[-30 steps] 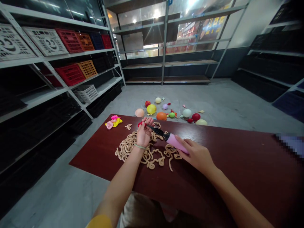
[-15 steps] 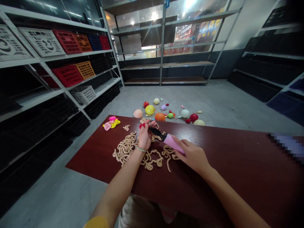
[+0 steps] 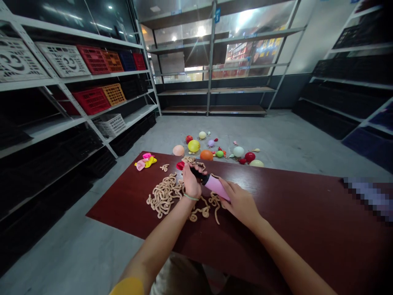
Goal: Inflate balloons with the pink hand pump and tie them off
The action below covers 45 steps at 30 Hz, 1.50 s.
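Observation:
My right hand is wrapped round the pink body of a balloon pump with a black front end, which points up and left. My left hand is closed at that black end, where a small limp red balloon shows just past its fingers. The hand partly hides where balloon and pump meet. Beneath both hands, tan, curled, rope-like strands lie in a loose heap on the dark red table.
Pink and yellow limp balloons lie at the table's far left corner. Beyond the far edge, several inflated balloons, one yellow, rest on the grey floor. Shelves with crates line the left. A blurred-out purple patch is at right.
My left hand has moved slightly right and turned, now covering more of the pump's black end. The red balloon sits a little further left and lower. My right hand has shifted slightly left.

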Tool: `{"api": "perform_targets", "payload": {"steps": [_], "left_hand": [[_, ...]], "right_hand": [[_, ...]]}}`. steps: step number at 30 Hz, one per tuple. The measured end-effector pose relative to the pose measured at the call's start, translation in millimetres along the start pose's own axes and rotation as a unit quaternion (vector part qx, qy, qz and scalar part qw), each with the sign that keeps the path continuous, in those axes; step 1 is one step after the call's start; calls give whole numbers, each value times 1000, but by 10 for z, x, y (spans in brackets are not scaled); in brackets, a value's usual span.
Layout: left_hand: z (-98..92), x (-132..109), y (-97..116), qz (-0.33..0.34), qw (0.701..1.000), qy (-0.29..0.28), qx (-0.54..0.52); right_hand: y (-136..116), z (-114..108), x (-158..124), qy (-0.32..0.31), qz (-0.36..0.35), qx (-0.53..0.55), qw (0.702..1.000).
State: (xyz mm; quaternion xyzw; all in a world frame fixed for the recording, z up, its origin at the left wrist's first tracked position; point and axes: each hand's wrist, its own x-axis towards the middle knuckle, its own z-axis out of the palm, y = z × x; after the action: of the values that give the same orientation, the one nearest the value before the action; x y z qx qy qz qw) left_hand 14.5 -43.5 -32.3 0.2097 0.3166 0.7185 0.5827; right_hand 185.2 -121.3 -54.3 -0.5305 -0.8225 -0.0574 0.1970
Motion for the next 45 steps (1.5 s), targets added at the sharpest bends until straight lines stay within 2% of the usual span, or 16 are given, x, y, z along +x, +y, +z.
{"api": "perform_targets", "payload": {"steps": [3,5,11,14,16,18,23,26,28,30,35,38,41,43,45], "left_hand": [[48,65,-30,21,998,49,13],[75,167,27,20,998,59,10],[158,608,536,48,997,52,17],[220,710,674,84,994,67,7],[276,669,618,94,992,80,-4],[352,541,455,85,992,87,-13],[593,62,-58,31,999,33,0],[634,-99,-167,12,1000,-1,-3],[588,-93,-108,8,1000,-8,0],[511,-2,55,14,1000,-4,10],[309,387,700,50,998,41,6],[197,538,953,79,995,60,-5],[154,534,917,104,991,76,-32],[203,433,742,105,990,85,-47],[308,267,494,93,992,69,-40]], "right_hand": [[31,17,-37,-14,15,6,1000],[74,15,-64,-23,32,-4,999],[226,-46,-44,-6,48,-14,999],[274,-84,-23,9,80,-35,996],[282,-96,-35,25,106,-59,992],[268,-87,-61,36,125,-71,989],[184,19,-92,82,165,-48,982],[186,50,-91,99,139,-45,984],[221,41,-95,96,101,-51,989],[275,20,-103,92,73,-61,991],[419,-24,-104,113,39,-113,986],[415,-23,-84,112,35,-117,986],[350,11,-87,102,42,-103,989],[311,46,-108,97,51,-93,990],[288,78,-131,98,64,-80,990]]}}
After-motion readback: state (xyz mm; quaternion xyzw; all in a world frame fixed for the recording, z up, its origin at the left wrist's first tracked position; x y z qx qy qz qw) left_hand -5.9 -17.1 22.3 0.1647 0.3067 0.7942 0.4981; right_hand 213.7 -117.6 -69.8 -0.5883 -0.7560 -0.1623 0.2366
